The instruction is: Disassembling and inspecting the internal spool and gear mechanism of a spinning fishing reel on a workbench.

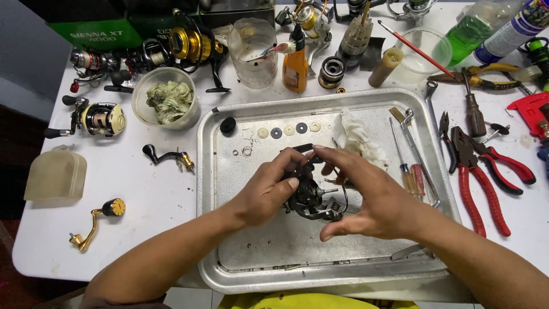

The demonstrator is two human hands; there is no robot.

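Note:
Both my hands hold a black fishing reel body (311,197) above a metal tray (320,277). My left hand (269,189) grips its left side, thumb pressed against the housing. My right hand (363,197) wraps the right side, fingers reaching over the top and thumb underneath. A wire bail curves out of the reel between the hands. On the tray behind lie a row of small washers (289,130), a black knob (227,125), tiny rings (246,151) and a white crumpled tissue (357,137).
Screwdrivers (409,171) lie on the tray's right side; red-handled pliers (483,183) lie beyond it. Left of the tray are reel handles (168,155), a gold handle (94,223), a bowl of rags (167,100) and several reels. An orange oil bottle (295,60) and jars stand behind.

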